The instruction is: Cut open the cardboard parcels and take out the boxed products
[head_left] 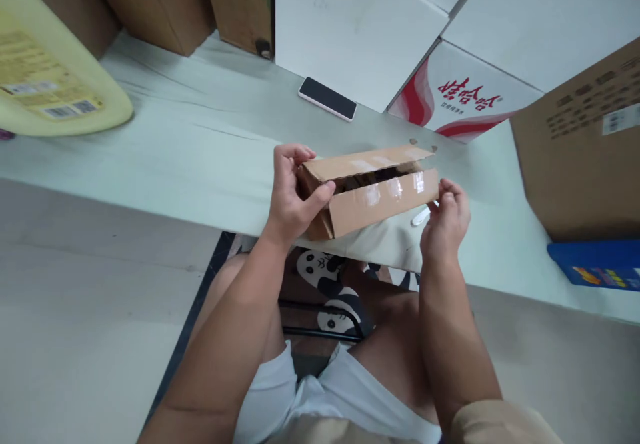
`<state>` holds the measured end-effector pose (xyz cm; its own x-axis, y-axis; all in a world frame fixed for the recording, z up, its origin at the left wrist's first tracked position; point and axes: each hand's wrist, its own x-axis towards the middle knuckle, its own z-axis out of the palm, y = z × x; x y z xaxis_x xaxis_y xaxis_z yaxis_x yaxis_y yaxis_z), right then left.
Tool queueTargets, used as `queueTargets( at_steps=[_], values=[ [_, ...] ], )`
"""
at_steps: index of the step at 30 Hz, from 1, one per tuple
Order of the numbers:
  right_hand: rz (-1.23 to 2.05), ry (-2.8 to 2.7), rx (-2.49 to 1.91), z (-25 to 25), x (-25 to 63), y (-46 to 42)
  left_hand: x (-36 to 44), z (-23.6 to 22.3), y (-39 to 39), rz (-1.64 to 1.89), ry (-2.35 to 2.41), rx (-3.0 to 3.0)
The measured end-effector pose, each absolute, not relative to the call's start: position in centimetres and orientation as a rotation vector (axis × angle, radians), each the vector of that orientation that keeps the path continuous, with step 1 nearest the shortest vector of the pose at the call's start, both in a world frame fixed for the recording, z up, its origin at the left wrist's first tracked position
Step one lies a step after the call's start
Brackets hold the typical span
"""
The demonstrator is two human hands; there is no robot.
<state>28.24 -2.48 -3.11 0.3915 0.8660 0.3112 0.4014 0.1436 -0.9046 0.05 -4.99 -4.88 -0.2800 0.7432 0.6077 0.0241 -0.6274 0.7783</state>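
Observation:
A small brown cardboard box (383, 207) is tilted above the front part of the table, its top flaps parted by a narrow gap. Strips of clear tape shine on both flaps, and something dark shows inside, too shadowed to name. My left hand (295, 197) grips the box's left end, thumb over the near edge and fingers behind. At the right end, my right hand (447, 217) has its fingers curled against the corner, partly hidden by the box. Close beside that hand lies a small white object (421, 216), its kind unclear.
The pale table (200, 157) holds a phone (327, 99) behind the box. A large yellow bottle (55, 64) stands at left. Farther back are brown cartons (150, 4), white boxes (350, 31) and a red-and-white carton (460, 94). At right sit a big carton (585, 144) and a blue package (595, 264).

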Motion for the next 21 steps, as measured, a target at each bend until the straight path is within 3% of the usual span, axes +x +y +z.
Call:
queueTargets(
  at_steps=[3,7,15,21],
  values=[
    [0.547,-1.05,-1.13,-0.8,24.9,-3.1,-0.2,-4.8,-4.8,1.981,1.018,1.403],
    [0.688,-0.947,-0.995,1.5,24.4,-4.8,-0.4,-4.2,-4.7,2.01,1.318,1.335],
    [1.233,-1.829,-1.118,6.3,28.6,-9.0,-1.6,-1.5,-5.4,1.98,1.49,1.585],
    [1.177,-2.212,-0.89,6.9,29.2,-9.7,-3.1,-0.7,-6.9,1.499,1.207,1.908]
  ],
)
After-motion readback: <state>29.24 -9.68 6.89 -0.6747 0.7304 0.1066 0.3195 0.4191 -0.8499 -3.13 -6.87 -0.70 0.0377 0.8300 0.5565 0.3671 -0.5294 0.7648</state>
